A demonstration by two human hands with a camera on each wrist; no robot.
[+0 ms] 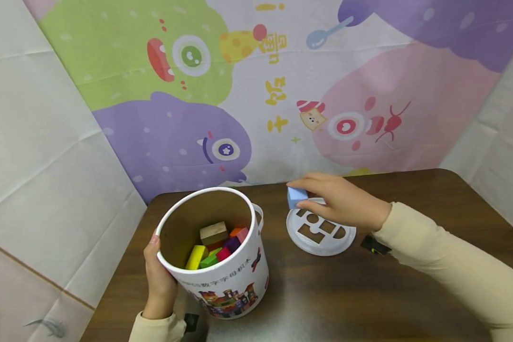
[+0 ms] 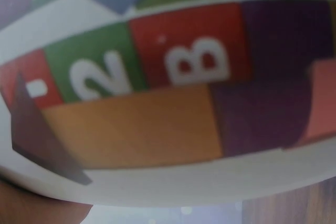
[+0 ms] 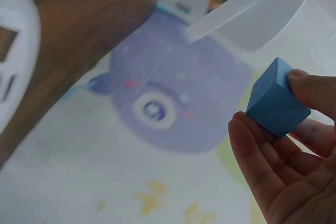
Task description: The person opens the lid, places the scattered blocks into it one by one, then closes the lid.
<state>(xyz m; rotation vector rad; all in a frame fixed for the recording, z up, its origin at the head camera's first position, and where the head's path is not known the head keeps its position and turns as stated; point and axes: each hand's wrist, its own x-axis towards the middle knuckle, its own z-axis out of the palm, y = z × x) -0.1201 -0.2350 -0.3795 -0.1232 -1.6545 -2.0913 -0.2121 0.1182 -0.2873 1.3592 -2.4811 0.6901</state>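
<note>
A white bucket (image 1: 243,278) with printed block pictures stands on the table, holding several coloured wooden blocks (image 1: 213,233). My left hand (image 1: 159,285) holds the bucket at its left side, the thumb up at the rim and the other fingers hidden. Close up in the left wrist view, the printed bucket wall (image 2: 131,135) fills most of the frame. Between thumb and fingertips, my right hand (image 1: 339,199) pinches a light blue cube (image 1: 297,196) above the far part of a white lid. The cube (image 3: 278,99) is in full view from the right wrist.
The white lid (image 1: 297,240) with shaped holes lies on the brown wooden table (image 1: 320,299), right of the bucket. The bucket's handle (image 1: 258,216) hangs on its right side. Behind the table stands a cloth (image 1: 278,156) printed with cartoon monsters.
</note>
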